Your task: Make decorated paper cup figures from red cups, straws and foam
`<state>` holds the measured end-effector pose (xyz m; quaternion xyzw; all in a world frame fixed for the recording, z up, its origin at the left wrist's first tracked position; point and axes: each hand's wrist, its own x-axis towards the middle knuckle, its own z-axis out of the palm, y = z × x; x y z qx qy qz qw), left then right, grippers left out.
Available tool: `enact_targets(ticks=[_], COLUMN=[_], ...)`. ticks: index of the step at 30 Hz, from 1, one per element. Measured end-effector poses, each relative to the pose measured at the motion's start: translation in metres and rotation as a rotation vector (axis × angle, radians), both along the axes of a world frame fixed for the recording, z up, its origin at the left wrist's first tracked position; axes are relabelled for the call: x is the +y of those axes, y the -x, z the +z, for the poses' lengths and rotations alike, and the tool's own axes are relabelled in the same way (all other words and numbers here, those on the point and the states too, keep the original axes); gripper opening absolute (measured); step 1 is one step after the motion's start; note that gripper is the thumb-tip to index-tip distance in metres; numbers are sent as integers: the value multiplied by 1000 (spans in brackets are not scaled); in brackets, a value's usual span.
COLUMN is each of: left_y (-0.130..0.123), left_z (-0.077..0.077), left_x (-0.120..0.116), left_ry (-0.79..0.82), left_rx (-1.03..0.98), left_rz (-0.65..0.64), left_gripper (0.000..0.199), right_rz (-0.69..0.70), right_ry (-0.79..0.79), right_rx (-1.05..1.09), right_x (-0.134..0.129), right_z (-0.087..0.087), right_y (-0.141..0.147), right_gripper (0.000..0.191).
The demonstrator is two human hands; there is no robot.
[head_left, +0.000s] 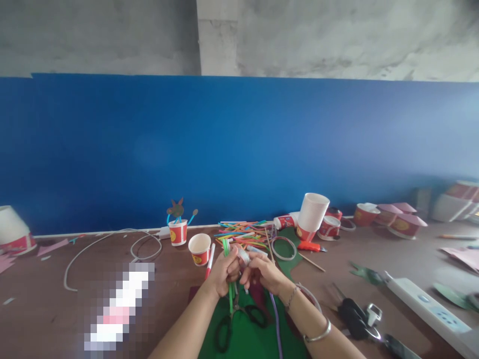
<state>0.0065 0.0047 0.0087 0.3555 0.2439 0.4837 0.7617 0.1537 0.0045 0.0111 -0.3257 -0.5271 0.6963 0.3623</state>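
Left hand (224,271) closed round green straws (226,245), right hand (266,271) curled at the tape (244,256), grip unclear, above the counter (48,294); one cup (178,234) decorated, its neighbour (200,250) undecorated, straws unattached to it.

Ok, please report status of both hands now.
Left hand gripping green straws. Right hand at clear roll, likely tape. Black scissors close below, on green sheet.
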Motion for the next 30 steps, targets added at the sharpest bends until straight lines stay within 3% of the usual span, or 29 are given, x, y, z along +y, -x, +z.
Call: enact_targets(ticks=[9, 20, 26, 30], left_y=[1, 1, 1, 3], left_z=[-8, -15, -12, -9], left_x=[3, 5, 4, 4], left_ry=[62, 125, 125, 83], left_rx=[-53, -102, -39, 41], left_rz=[-2, 21, 20, 34], left_gripper=[43, 36, 38, 45], right_rz=[-28, 0, 6, -78], right_ry=[46, 7, 9, -31], right_rx=[29, 64, -22, -84], right_x=[0, -1, -2, 1], right_z=[-3, -3, -2, -5], right_y=[2, 2, 4, 6], right_gripper=[30, 17, 35, 45])
